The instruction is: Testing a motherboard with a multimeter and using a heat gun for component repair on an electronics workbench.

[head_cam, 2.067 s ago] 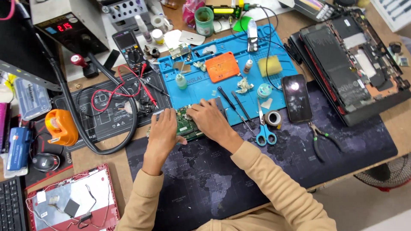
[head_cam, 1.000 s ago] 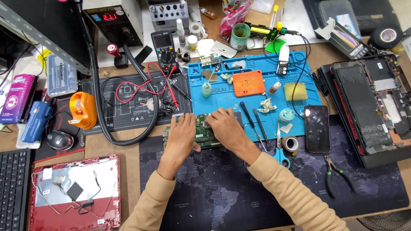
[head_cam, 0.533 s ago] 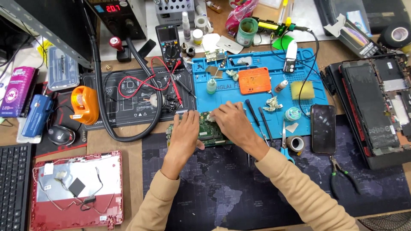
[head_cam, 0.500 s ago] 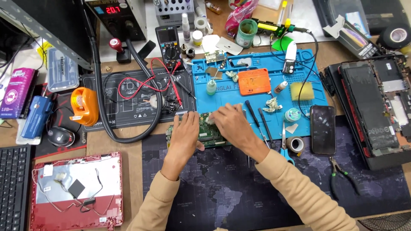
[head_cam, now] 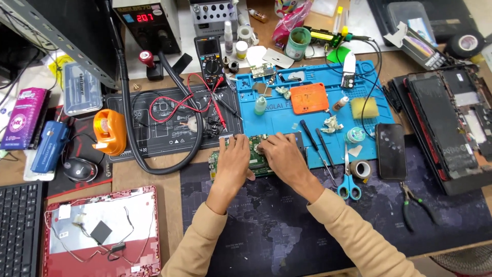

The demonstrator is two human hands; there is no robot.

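Crowded with tools, the wooden table (head_cam: 154, 177) carries a dark desk mat with a world map print (head_cam: 318, 225) and a blue work mat (head_cam: 287, 115). At the edge where these two mats meet lies a green circuit board (head_cam: 259, 159), flat, and both hands are on it. The left hand (head_cam: 233, 164) presses down on the left part of the board with fingers spread, so its grip is released. The right hand (head_cam: 282, 159) covers the right part with fingers bent toward the middle of the board; whether they pinch a small part I cannot tell.

I judge the work is in the middle. The board is already out of its laptop: the red laptop cover (head_cam: 100, 233) lies emptied at the left, and the opened laptop base (head_cam: 451, 123) at the right. The screwdrivers (head_cam: 318, 146) and the scissors (head_cam: 348, 179) lie unused just beside the right hand. Nothing looks reassembled yet.
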